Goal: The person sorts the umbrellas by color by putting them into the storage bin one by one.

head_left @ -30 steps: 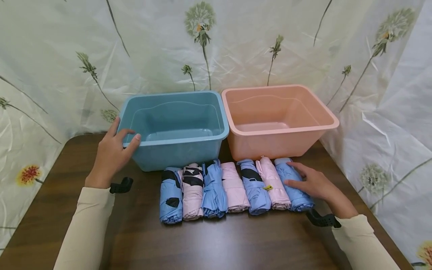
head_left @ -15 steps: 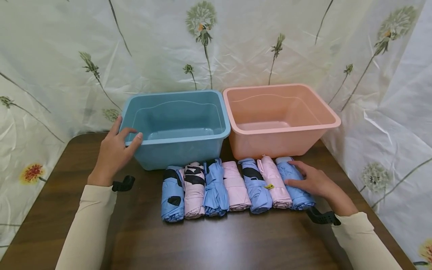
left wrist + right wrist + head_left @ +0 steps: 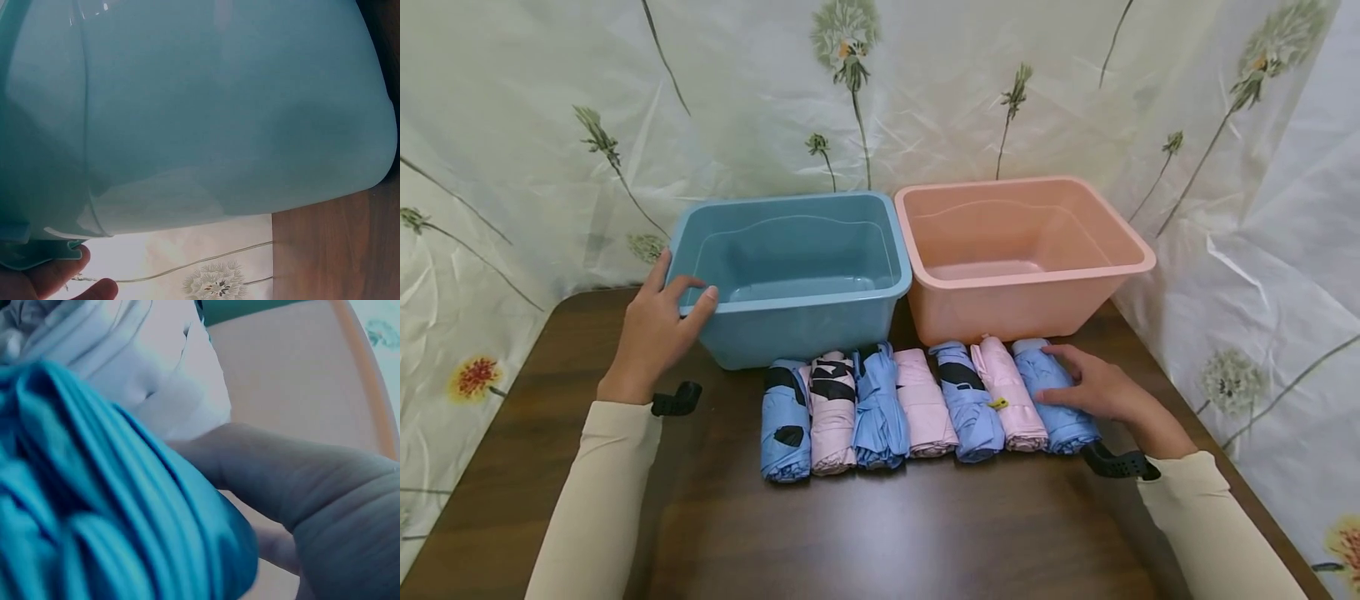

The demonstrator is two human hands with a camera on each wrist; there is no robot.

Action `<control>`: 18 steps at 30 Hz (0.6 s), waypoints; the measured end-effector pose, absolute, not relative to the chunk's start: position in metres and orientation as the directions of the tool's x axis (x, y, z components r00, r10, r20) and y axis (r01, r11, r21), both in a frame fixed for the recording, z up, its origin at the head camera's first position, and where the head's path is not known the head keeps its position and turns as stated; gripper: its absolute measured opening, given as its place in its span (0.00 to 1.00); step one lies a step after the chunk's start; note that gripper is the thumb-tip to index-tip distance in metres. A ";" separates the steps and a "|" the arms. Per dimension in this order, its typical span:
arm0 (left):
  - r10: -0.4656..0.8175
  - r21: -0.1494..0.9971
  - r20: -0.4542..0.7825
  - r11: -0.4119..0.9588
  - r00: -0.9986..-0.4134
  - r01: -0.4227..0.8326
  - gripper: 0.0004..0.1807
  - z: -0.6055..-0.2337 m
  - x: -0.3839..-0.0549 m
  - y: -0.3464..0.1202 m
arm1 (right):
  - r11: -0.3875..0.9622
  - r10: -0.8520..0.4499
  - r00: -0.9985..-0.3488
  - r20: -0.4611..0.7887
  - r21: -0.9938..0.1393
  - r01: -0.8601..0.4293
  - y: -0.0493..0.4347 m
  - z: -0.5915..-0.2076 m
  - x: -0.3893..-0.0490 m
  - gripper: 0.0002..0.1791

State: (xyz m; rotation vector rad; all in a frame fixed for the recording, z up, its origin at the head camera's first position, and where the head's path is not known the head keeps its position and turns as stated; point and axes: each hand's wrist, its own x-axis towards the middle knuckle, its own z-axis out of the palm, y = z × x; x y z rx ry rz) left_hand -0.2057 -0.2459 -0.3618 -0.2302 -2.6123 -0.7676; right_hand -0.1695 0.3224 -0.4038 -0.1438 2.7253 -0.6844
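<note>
My left hand holds the near left corner of a blue plastic bin, its fingers and thumb straddling the rim. In the left wrist view, fingertips show under the lip of the rim. My right hand lies over the rightmost folded blue umbrella, with thumb and fingers around its sides. From the right wrist, the thumb is wedged between this pleated blue umbrella and the pale pink umbrella beside it. The other fingers are mostly hidden.
Several more folded umbrellas, blue and pink, lie side by side in a row, among them a pink one and a blue one at the left end. An orange-pink bin stands behind them, against the blue bin. Flowered sheeting backs the brown table.
The scene sits slightly higher in the head view. Both hands keep their places, the left at the bin's corner and the right on the end umbrella.
</note>
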 end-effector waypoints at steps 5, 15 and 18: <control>0.043 0.487 0.432 0.829 -0.901 0.273 0.28 -0.361 -0.206 -0.246 | 0.839 -0.139 -0.950 -0.280 -0.543 0.037 0.325 -0.405 -0.170 0.49; 0.044 0.485 0.429 0.831 -0.902 0.271 0.27 -0.363 -0.207 -0.247 | 0.790 -0.088 -0.960 -0.266 -0.606 0.096 0.331 -0.407 -0.161 0.49; 0.047 0.484 0.441 0.829 -0.896 0.281 0.27 -0.364 -0.207 -0.247 | 0.775 -0.071 -0.967 -0.246 -0.624 0.102 0.332 -0.404 -0.157 0.49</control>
